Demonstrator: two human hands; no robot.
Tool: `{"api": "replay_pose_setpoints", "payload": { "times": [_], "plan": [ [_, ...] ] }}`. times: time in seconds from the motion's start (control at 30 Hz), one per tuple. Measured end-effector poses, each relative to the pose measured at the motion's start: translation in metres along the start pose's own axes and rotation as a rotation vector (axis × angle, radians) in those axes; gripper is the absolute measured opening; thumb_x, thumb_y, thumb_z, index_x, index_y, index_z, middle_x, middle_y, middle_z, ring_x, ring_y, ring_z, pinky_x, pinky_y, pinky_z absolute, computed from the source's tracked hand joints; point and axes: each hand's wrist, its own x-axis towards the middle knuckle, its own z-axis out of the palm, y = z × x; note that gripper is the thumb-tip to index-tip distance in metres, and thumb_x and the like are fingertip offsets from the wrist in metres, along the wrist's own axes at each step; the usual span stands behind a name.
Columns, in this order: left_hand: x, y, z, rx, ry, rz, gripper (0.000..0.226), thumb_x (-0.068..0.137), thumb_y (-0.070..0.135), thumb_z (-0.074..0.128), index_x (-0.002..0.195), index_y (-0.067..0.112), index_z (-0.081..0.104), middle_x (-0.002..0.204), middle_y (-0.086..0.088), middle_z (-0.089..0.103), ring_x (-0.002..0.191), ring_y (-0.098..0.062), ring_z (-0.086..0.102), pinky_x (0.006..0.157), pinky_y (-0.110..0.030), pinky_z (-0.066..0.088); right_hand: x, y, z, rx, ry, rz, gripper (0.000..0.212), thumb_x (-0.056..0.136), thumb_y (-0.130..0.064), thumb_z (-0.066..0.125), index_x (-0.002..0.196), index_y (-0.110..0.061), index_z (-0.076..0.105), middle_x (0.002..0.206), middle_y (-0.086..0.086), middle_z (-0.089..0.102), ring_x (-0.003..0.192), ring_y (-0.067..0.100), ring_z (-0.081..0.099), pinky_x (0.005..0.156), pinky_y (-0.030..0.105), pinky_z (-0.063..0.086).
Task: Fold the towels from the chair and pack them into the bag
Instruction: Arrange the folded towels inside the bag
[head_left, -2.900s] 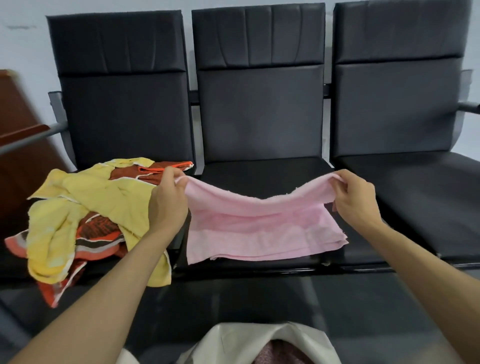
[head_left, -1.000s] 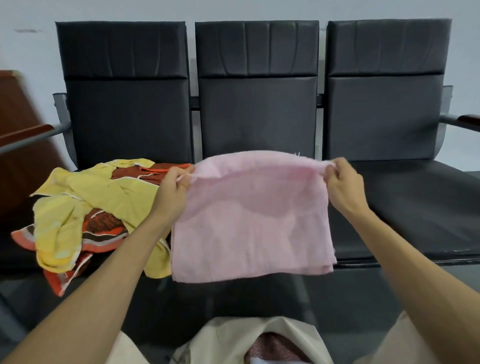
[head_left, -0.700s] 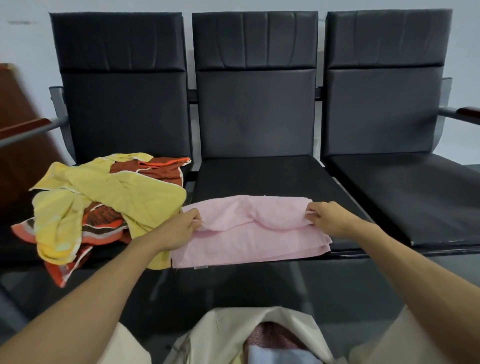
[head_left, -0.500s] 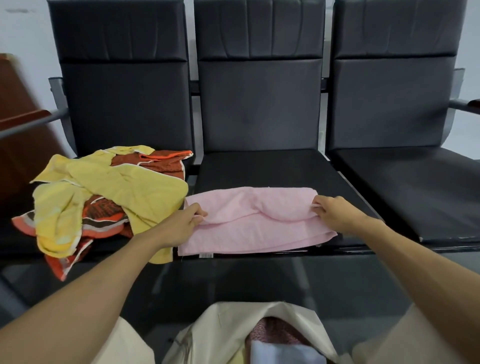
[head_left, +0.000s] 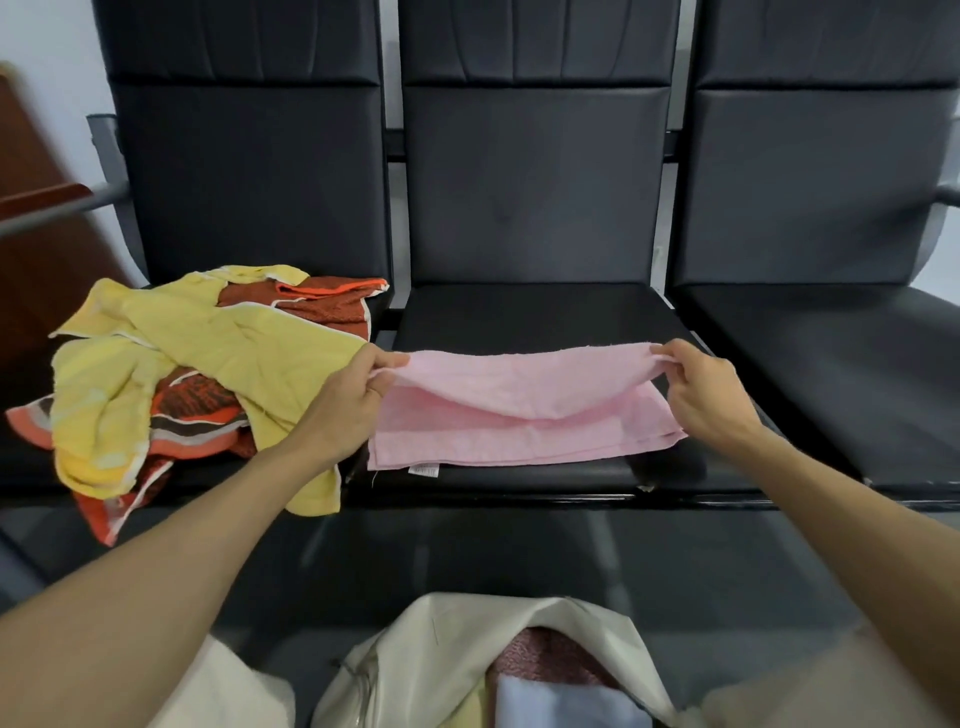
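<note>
A pink towel (head_left: 524, 415) lies partly folded on the middle black seat (head_left: 535, 317). My left hand (head_left: 348, 410) pinches its upper left corner and my right hand (head_left: 701, 395) pinches its upper right corner, so the top layer is lifted and sags between them. On the left seat sits a heap of a yellow towel (head_left: 208, 353) and an orange-brown patterned towel (head_left: 197, 415). A cream bag (head_left: 431, 654) stands open at the bottom centre, with a dark red towel (head_left: 550, 660) and a pale blue towel (head_left: 566, 706) inside it.
Three black padded chairs stand in a row against a pale wall; the right seat (head_left: 831, 353) holds nothing. A metal armrest (head_left: 57, 213) and brown wooden furniture (head_left: 36, 249) are at the far left. Dark floor lies between the chairs and the bag.
The pink towel was held up hanging, then laid on the seat. Since half a second ago both hands have lifted its top edge and drawn it taut sideways.
</note>
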Motion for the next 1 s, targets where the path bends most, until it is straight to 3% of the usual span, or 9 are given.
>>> {"api": "replay_pose_setpoints", "payload": {
  "times": [0.1, 0.27, 0.4, 0.5, 0.67, 0.73, 0.83, 0.93, 1.0],
  "plan": [
    [-0.017, -0.004, -0.006, 0.062, -0.149, -0.019, 0.021, 0.103, 0.017, 0.039, 0.096, 0.035, 0.049, 0.133, 0.004, 0.057, 0.12, -0.014, 0.053, 0.096, -0.027, 0.04, -0.012, 0.003, -0.01, -0.015, -0.043, 0.017, 0.035, 0.099, -0.006, 0.036, 0.125, -0.011, 0.059, 0.09, 0.008, 0.061, 0.057, 0.014, 0.051, 0.049, 0.024, 0.033],
    [-0.03, 0.005, -0.022, 0.067, -0.107, -0.042, 0.017, 0.102, 0.015, 0.041, 0.093, 0.025, 0.052, 0.131, 0.004, 0.059, 0.11, -0.027, 0.06, 0.088, -0.033, 0.046, -0.026, 0.005, -0.02, -0.018, -0.027, 0.008, 0.032, 0.099, -0.006, 0.037, 0.119, -0.01, 0.061, 0.091, 0.008, 0.064, 0.062, 0.013, 0.052, 0.051, 0.022, 0.034],
    [-0.036, 0.003, -0.02, 0.136, -0.276, -0.089, 0.013, 0.101, 0.014, 0.044, 0.099, 0.016, 0.057, 0.131, 0.006, 0.058, 0.119, -0.01, 0.051, 0.094, -0.025, 0.038, -0.029, 0.009, -0.022, -0.073, -0.099, 0.052, 0.026, 0.097, -0.008, 0.038, 0.109, -0.01, 0.062, 0.09, 0.012, 0.067, 0.07, 0.024, 0.056, 0.056, 0.031, 0.041],
    [-0.037, 0.001, -0.013, 0.246, -0.459, -0.119, 0.01, 0.098, 0.017, 0.05, 0.093, 0.022, 0.058, 0.136, 0.01, 0.05, 0.118, -0.007, 0.049, 0.096, -0.024, 0.038, -0.03, 0.009, -0.018, -0.2, -0.301, 0.107, 0.03, 0.093, -0.011, 0.038, 0.109, -0.01, 0.063, 0.105, 0.011, 0.067, 0.086, 0.028, 0.054, 0.073, 0.034, 0.045],
    [-0.025, 0.009, -0.005, 0.202, -0.269, -0.206, 0.017, 0.1, 0.025, 0.048, 0.1, 0.018, 0.063, 0.108, 0.004, 0.06, 0.092, -0.006, 0.053, 0.073, -0.022, 0.04, -0.029, 0.0, -0.015, -0.155, -0.281, 0.244, 0.039, 0.093, -0.03, 0.044, 0.092, 0.003, 0.065, 0.071, 0.009, 0.057, 0.065, 0.025, 0.046, 0.056, 0.032, 0.035],
    [-0.018, 0.006, 0.0, 0.29, -0.163, -0.234, 0.017, 0.098, 0.019, 0.05, 0.104, 0.011, 0.063, 0.11, -0.003, 0.057, 0.09, -0.011, 0.051, 0.072, -0.024, 0.038, -0.025, 0.002, -0.011, -0.147, -0.244, 0.243, 0.034, 0.093, -0.024, 0.048, 0.093, 0.004, 0.067, 0.078, 0.009, 0.063, 0.069, 0.025, 0.05, 0.059, 0.031, 0.038],
    [-0.008, 0.0, 0.007, 0.275, -0.114, -0.425, 0.028, 0.096, 0.021, 0.055, 0.115, 0.001, 0.056, 0.113, -0.01, 0.059, 0.093, -0.018, 0.053, 0.07, -0.027, 0.039, -0.019, 0.0, -0.005, -0.057, -0.198, 0.279, 0.027, 0.089, -0.007, 0.052, 0.112, -0.006, 0.066, 0.114, 0.008, 0.063, 0.105, 0.026, 0.057, 0.076, 0.025, 0.04],
    [-0.001, 0.0, 0.01, 0.124, -0.183, -0.643, 0.04, 0.094, 0.028, 0.06, 0.121, 0.0, 0.054, 0.114, -0.012, 0.061, 0.094, -0.023, 0.056, 0.07, -0.028, 0.044, -0.012, -0.005, 0.0, 0.059, -0.151, 0.422, 0.027, 0.081, 0.0, 0.058, 0.106, -0.003, 0.065, 0.099, 0.015, 0.06, 0.096, 0.031, 0.056, 0.065, 0.027, 0.042],
    [0.001, 0.0, 0.01, 0.035, -0.191, -0.737, 0.043, 0.092, 0.027, 0.064, 0.124, 0.0, 0.053, 0.118, -0.013, 0.06, 0.097, -0.025, 0.056, 0.076, -0.031, 0.044, -0.006, -0.007, 0.003, 0.162, -0.133, 0.536, 0.019, 0.075, 0.002, 0.064, 0.094, 0.008, 0.063, 0.091, 0.027, 0.061, 0.091, 0.037, 0.061, 0.074, 0.037, 0.051]
  ]
}}
